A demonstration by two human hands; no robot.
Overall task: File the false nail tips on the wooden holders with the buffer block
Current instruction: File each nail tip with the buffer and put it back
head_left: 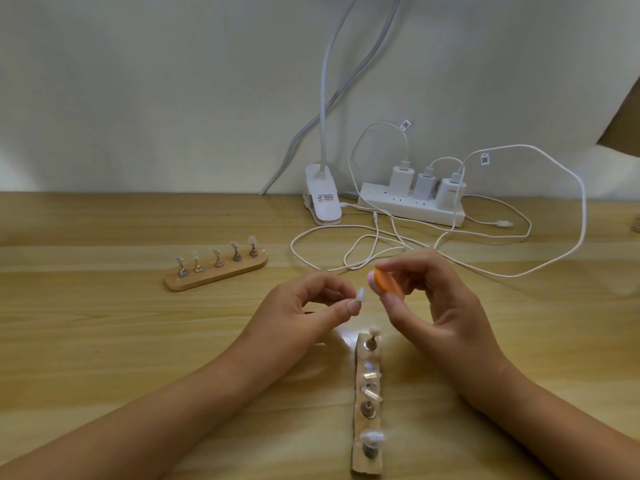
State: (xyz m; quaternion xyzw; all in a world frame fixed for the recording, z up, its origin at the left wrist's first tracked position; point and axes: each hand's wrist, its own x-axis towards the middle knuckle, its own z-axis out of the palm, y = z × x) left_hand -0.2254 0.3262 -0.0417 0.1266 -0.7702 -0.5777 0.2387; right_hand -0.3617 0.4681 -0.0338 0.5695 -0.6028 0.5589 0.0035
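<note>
My left hand [308,306] pinches a small peg topped with a pale false nail tip [361,294], held above the table. My right hand [426,299] grips an orange buffer block [388,281] between thumb and fingers, its end just right of the tip and a small gap away. Below my hands a wooden holder [367,403] lies lengthwise toward me with several pegs and nail tips on it. A second wooden holder [216,270] with several upright nail tips sits to the left, farther back.
A white power strip [412,206] with three chargers stands at the back against the wall. White cables [381,244] loop over the table behind my hands. A white clip lamp base [323,199] sits left of the strip.
</note>
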